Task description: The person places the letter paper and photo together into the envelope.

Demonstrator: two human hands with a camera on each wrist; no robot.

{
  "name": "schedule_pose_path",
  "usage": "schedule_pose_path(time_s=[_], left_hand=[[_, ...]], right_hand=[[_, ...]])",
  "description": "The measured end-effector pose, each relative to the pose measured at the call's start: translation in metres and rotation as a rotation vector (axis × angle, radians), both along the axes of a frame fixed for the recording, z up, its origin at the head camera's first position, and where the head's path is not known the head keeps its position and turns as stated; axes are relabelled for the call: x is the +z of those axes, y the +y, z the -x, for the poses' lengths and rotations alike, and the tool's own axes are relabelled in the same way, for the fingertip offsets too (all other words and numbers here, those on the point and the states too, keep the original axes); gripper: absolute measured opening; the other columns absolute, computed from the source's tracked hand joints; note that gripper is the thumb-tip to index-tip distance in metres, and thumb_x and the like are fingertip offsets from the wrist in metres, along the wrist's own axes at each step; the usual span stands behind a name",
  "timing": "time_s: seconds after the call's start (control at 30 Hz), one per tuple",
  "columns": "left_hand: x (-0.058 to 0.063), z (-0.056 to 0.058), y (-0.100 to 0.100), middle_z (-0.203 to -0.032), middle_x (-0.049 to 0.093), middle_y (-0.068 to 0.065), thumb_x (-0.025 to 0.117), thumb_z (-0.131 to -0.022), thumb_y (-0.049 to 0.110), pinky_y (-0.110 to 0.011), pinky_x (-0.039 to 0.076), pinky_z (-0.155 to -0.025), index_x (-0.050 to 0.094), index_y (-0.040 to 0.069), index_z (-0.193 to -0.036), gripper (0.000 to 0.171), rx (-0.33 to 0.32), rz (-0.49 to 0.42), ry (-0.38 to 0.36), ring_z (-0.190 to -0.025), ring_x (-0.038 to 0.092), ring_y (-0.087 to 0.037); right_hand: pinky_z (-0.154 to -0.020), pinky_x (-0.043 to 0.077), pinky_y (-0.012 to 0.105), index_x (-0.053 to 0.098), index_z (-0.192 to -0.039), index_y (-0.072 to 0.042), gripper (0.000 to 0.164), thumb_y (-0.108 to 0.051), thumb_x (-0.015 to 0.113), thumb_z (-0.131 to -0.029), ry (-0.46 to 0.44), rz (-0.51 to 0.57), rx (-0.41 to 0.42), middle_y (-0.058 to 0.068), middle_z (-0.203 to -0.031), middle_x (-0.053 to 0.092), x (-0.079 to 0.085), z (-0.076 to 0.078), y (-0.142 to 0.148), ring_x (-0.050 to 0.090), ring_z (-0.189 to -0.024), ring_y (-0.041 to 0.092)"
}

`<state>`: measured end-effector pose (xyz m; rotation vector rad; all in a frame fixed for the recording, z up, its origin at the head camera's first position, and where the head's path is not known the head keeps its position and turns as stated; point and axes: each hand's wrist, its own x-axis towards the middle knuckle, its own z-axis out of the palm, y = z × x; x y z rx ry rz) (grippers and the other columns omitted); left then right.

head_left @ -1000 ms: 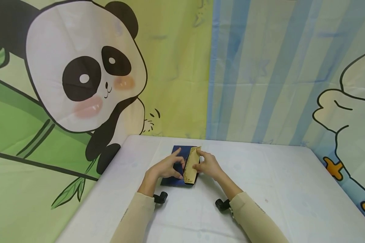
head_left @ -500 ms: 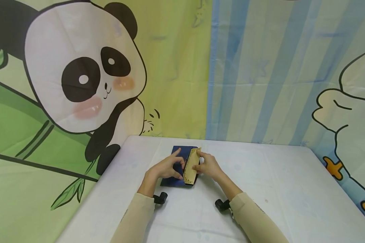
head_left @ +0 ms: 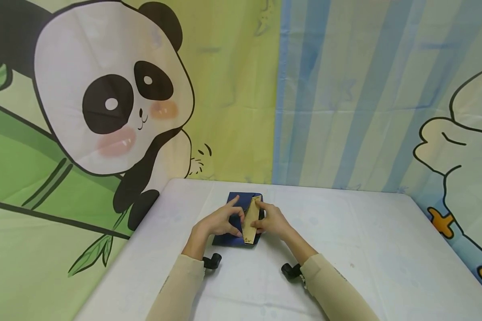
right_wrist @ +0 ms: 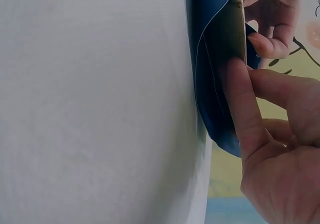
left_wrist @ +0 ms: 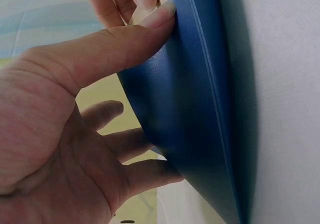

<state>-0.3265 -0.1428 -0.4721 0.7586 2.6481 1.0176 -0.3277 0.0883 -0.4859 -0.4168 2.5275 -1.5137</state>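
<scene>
A dark blue flat folder or sleeve [head_left: 233, 241] lies on the white table. Over its right half is a narrow tan card [head_left: 251, 223] with speckled markings, tilted slightly. My left hand [head_left: 221, 221] holds the card's left edge between thumb and a curled finger, its other fingers spread over the blue piece. From the right, my right hand [head_left: 274, 219] pinches the card's right edge. In the right wrist view the blue sheet [right_wrist: 207, 84] bows away from the tan card [right_wrist: 235, 29]. The left wrist view shows my thumb [left_wrist: 107, 51] across the blue surface [left_wrist: 175, 99]; the card is mostly hidden there.
A white cloth covers the table [head_left: 345, 249]. Behind it hangs a printed backdrop with a panda [head_left: 116, 89] and blue stripes. Black camera mounts [head_left: 212, 261] sit at both wrists, low over the table.
My right hand has shifted slightly left, and the card's right edge has moved left with it. The card's visible face looks narrower. My left hand stays almost in place.
</scene>
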Motion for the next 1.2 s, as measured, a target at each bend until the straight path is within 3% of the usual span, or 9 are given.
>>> schedule_pose_path(time_s=[0.13,0.27,0.37,0.57,0.73,0.93,1.03,1.2], left_hand=[[-0.0004,0.0010,0.0003,-0.176,0.008,-0.015,0.095,-0.074,0.014,-0.067,0.029,-0.121,0.065,0.027,-0.095,0.038,0.000,0.003,0.004,-0.157,0.019,-0.051],[-0.0006,0.0017,0.0003,-0.176,0.008,-0.015,0.094,-0.074,0.014,-0.067,0.028,-0.121,0.066,0.026,-0.095,0.037,-0.004,0.001,0.003,-0.157,0.019,-0.051],[-0.0006,0.0020,0.0001,-0.176,0.007,-0.014,0.095,-0.074,0.014,-0.067,0.028,-0.121,0.066,0.027,-0.094,0.038,-0.002,0.003,0.005,-0.157,0.018,-0.050],[-0.0009,0.0024,0.0001,-0.176,0.007,-0.011,0.095,-0.074,0.016,-0.067,0.028,-0.121,0.065,0.029,-0.093,0.038,0.001,0.008,0.008,-0.157,0.018,-0.049],[-0.0014,0.0022,0.0001,-0.176,0.007,-0.012,0.095,-0.074,0.015,-0.066,0.028,-0.121,0.065,0.029,-0.093,0.038,-0.002,0.007,0.010,-0.157,0.018,-0.050],[-0.0012,0.0015,-0.0001,-0.176,0.008,-0.013,0.095,-0.074,0.014,-0.067,0.028,-0.121,0.065,0.028,-0.094,0.038,-0.006,0.007,0.015,-0.157,0.019,-0.050],[-0.0010,0.0012,0.0000,-0.176,0.008,-0.015,0.095,-0.074,0.014,-0.067,0.028,-0.121,0.065,0.027,-0.094,0.038,-0.011,0.003,0.016,-0.157,0.019,-0.050],[-0.0009,0.0002,0.0002,-0.176,0.008,-0.016,0.095,-0.074,0.014,-0.067,0.027,-0.121,0.065,0.026,-0.095,0.038,-0.007,-0.001,0.009,-0.157,0.019,-0.050]], right_hand=[[-0.064,0.063,0.034,0.038,-0.159,-0.004,0.088,-0.001,0.084,-0.084,-0.021,0.012,0.013,0.031,-0.143,0.058,0.0004,-0.0001,-0.0010,0.076,-0.069,0.020],[-0.070,0.064,0.038,0.034,-0.161,-0.005,0.093,0.004,0.083,-0.083,-0.099,0.069,0.045,0.031,-0.126,0.067,0.0015,-0.0012,-0.0014,0.078,-0.074,0.024],[-0.072,0.064,0.040,0.032,-0.162,-0.004,0.093,0.007,0.082,-0.083,-0.133,0.113,0.063,0.032,-0.134,0.062,0.0026,-0.0024,-0.0022,0.078,-0.076,0.026],[-0.071,0.064,0.039,0.044,-0.152,0.001,0.082,0.007,0.084,-0.081,-0.125,0.128,0.043,0.035,-0.142,0.052,0.0014,-0.0031,-0.0054,0.077,-0.076,0.028],[-0.072,0.064,0.039,0.034,-0.158,0.000,0.095,0.006,0.086,-0.079,-0.075,0.127,0.025,0.029,-0.157,0.042,0.0004,-0.0026,-0.0074,0.077,-0.081,0.026],[-0.082,0.063,0.036,0.033,-0.159,0.000,0.096,-0.003,0.088,-0.081,-0.054,0.090,0.022,0.028,-0.157,0.045,0.0014,-0.0052,-0.0059,0.079,-0.081,0.025],[-0.082,0.063,0.036,0.029,-0.161,0.001,0.099,-0.001,0.088,-0.081,-0.054,0.108,0.054,0.028,-0.160,0.041,0.0010,-0.0066,-0.0049,0.079,-0.084,0.025],[-0.083,0.061,0.033,0.024,-0.162,0.002,0.103,0.002,0.086,-0.080,-0.063,0.132,0.099,0.030,-0.155,0.047,-0.0011,-0.0065,-0.0042,0.079,-0.085,0.025]])
